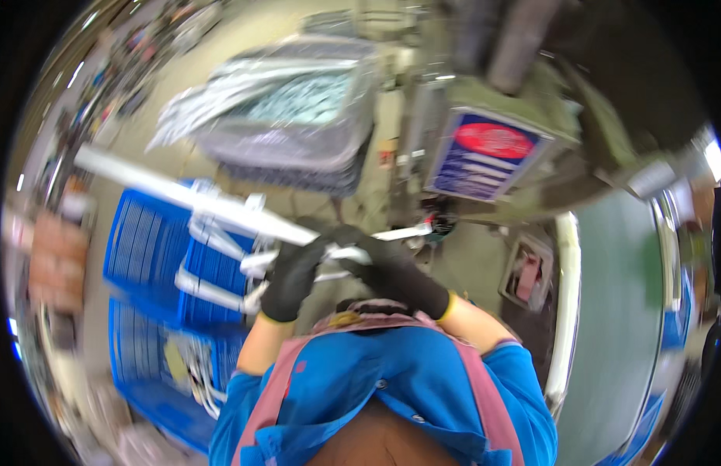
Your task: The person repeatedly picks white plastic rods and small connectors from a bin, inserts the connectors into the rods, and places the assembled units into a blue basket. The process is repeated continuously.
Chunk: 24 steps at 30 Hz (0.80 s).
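Observation:
Both my hands wear dark gloves with yellow cuffs and meet in front of my waist. My left hand (pixel 292 281) is closed round a long white plastic strip (pixel 174 190) that slants up to the far left. The fingers of my right hand (pixel 391 268) are bent round a white plastic piece (pixel 346 254) close to the left fingertips. A thinner white bar with a red tip (pixel 403 233) sticks out past the right hand. Whether these white parts are joined cannot be seen, as gloves and motion blur hide it. Bent white plastic parts (pixel 213 291) lie just left of my left hand.
Blue crates (pixel 143 241) stand at my left, the nearer one holding white parts. Ahead is a large bin lined with clear plastic (pixel 298 147), full of pale pieces. A machine with a blue and red sign (pixel 488 155), a small box (pixel 527 272) and a green belt (pixel 616 311) are right.

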{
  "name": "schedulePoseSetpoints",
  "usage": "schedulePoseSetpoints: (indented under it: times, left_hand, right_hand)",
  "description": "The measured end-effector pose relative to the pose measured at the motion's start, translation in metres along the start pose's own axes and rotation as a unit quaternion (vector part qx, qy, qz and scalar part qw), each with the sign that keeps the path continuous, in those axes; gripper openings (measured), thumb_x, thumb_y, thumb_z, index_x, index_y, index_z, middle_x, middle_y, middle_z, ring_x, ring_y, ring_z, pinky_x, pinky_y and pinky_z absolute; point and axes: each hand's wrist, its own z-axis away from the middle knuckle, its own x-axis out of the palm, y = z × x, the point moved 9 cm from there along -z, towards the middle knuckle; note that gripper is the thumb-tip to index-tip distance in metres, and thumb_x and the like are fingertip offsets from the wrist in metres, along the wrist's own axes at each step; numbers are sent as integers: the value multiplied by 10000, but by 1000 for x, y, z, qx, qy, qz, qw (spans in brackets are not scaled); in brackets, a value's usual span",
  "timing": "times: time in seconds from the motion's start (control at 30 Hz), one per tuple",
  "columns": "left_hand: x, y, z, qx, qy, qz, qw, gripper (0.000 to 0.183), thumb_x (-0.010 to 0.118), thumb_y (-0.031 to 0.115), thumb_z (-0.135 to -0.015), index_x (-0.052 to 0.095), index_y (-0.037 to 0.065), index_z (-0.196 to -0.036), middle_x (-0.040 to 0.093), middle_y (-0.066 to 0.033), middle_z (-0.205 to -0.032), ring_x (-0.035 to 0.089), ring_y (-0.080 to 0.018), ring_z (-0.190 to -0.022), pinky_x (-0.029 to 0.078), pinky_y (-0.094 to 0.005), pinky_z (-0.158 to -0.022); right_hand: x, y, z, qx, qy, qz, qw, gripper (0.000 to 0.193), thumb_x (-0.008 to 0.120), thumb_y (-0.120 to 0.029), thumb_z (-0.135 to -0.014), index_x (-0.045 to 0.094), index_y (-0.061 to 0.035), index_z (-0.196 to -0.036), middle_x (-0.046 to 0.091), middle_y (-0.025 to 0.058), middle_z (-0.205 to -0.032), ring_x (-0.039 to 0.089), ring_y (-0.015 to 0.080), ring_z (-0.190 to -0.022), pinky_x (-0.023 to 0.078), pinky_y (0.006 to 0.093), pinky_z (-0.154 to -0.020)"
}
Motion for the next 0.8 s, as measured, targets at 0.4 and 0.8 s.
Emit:
schedulePoseSetpoints:
  times: [0.4,0.8]
  left_hand:
    - [35,-62,38,-292,117,526,790,282,504,93,-947,468,6,-1213,625,-139,-1078,625,-242,-1040,534,-329,-875]
    - [-109,-246,43,-335,365,31,868,418,519,330,-941,517,1,-1200,605,-150,-1053,623,-249,-884,512,-323,-755]
  right_hand:
    - [-70,40,126,245,-97,153,952,287,668,-237,-827,641,-71,-1059,669,159,-857,648,329,-725,500,410,-617]
    - [-102,22,139,256,-28,256,932,212,653,-192,-835,663,-44,-986,640,178,-764,614,330,-632,466,391,-558]
